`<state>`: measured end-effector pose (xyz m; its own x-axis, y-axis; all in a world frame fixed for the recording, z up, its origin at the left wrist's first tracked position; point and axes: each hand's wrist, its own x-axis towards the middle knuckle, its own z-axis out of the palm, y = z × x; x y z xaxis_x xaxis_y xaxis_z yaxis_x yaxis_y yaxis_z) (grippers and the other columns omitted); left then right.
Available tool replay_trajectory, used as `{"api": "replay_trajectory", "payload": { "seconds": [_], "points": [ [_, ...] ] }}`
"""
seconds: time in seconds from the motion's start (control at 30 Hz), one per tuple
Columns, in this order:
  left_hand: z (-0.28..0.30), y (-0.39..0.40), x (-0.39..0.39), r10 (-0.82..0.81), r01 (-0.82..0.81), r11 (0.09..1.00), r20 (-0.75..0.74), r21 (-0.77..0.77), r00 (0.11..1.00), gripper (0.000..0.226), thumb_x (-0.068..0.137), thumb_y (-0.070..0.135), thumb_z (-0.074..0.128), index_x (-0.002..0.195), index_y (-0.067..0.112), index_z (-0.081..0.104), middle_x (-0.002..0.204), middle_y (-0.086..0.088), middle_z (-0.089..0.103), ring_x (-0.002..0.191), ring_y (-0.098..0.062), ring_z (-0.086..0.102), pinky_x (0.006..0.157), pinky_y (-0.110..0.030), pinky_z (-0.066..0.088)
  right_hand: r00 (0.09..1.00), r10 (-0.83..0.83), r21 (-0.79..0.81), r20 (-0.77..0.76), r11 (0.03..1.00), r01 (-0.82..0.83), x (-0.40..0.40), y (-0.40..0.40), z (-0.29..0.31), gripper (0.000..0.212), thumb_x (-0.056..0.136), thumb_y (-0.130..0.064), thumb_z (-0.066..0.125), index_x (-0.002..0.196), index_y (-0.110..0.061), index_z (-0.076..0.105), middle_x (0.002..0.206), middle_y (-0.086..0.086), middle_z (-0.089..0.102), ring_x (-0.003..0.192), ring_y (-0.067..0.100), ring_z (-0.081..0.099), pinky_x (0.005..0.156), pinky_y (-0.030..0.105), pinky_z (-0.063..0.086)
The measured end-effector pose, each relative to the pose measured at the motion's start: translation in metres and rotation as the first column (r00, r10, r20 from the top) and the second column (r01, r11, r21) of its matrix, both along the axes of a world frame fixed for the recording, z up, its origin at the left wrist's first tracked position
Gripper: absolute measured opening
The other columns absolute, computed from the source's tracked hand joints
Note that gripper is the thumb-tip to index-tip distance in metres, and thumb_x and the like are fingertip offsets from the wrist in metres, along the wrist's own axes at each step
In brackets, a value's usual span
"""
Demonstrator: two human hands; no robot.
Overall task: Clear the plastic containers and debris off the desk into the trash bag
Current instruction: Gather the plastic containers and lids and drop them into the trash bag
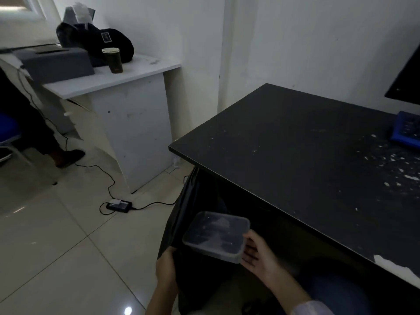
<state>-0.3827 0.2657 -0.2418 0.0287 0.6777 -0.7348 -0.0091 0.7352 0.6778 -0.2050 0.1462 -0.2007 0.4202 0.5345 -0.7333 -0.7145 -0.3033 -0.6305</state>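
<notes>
A clear plastic container [216, 236] with its lid on hovers over the open mouth of a black trash bag [181, 214], which hangs beside the black desk [295, 155]. My right hand [259, 255] holds the container by its near right corner, thumb on top and fingers underneath. My left hand [166, 267] grips the bag's near rim and holds it open. Small white debris [391, 164] is scattered on the right part of the desk.
A blue tray-like object [406, 130] lies at the desk's right edge under a dark monitor corner [406, 80]. To the left stands a white desk [113, 83] with a printer, a dark bag and a paper cup [113, 60]. A power adapter [119, 205] and cables lie on the tiled floor.
</notes>
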Motion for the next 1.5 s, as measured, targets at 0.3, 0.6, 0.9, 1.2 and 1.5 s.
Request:
{"api": "replay_trajectory", "payload": {
  "seconds": [0.3,0.6,0.9,1.2,1.5],
  "points": [
    [0.015,0.010,-0.011,0.241,-0.247,0.968,0.118,0.037,0.963,0.022,0.086,0.020,0.050,0.097,0.005,0.062,0.088,-0.013,0.062,0.080,-0.030,0.057,0.064,-0.034,0.043,0.998,-0.041,-0.062,0.050,0.997,0.044,0.012,-0.002,-0.009,0.021,0.083,-0.029,0.067,0.097,-0.014,0.063,0.098,0.012,0.064,0.092,0.027,0.060,0.074,0.037,0.050],
    [-0.001,-0.015,0.008,0.204,-0.201,0.979,0.144,-0.034,0.968,0.042,0.078,0.023,0.056,0.112,-0.001,0.064,0.106,-0.023,0.065,0.098,-0.035,0.061,0.090,-0.047,0.047,0.991,-0.114,-0.054,0.074,0.992,0.118,-0.023,0.027,-0.031,0.034,0.083,-0.019,0.070,0.112,-0.007,0.059,0.114,0.017,0.062,0.110,0.034,0.058,0.094,0.047,0.049],
    [0.005,-0.031,0.027,0.144,-0.135,0.989,0.153,-0.068,0.978,0.025,0.083,0.022,0.052,0.089,0.003,0.067,0.086,-0.017,0.067,0.077,-0.033,0.061,0.059,-0.034,0.046,0.955,0.241,-0.215,0.175,0.956,-0.202,-0.062,0.068,-0.047,0.022,0.087,-0.017,0.061,0.105,-0.005,0.065,0.106,0.013,0.066,0.100,0.028,0.061,0.092,0.037,0.051],
    [0.022,-0.031,0.028,0.005,0.090,0.923,-0.245,0.373,0.969,0.040,0.086,0.015,0.058,0.124,0.008,0.049,0.117,-0.015,0.057,0.107,-0.031,0.054,0.095,-0.042,0.044,0.828,0.334,-0.226,0.450,0.940,-0.256,-0.043,0.063,-0.016,0.032,0.088,-0.013,0.054,0.119,-0.014,0.063,0.119,0.006,0.063,0.110,0.019,0.057,0.100,0.031,0.044],
    [0.092,-0.036,0.043,-0.148,0.288,0.589,-0.250,0.755,0.957,0.022,0.087,0.005,0.057,0.100,0.023,0.059,0.101,0.001,0.062,0.098,-0.015,0.059,0.086,-0.030,0.046,0.603,0.294,-0.120,0.741,0.943,-0.312,-0.033,0.021,0.059,0.028,0.091,-0.014,0.055,0.115,-0.026,0.062,0.108,-0.012,0.061,0.092,-0.007,0.055,0.068,0.000,0.041]
  ]
}}
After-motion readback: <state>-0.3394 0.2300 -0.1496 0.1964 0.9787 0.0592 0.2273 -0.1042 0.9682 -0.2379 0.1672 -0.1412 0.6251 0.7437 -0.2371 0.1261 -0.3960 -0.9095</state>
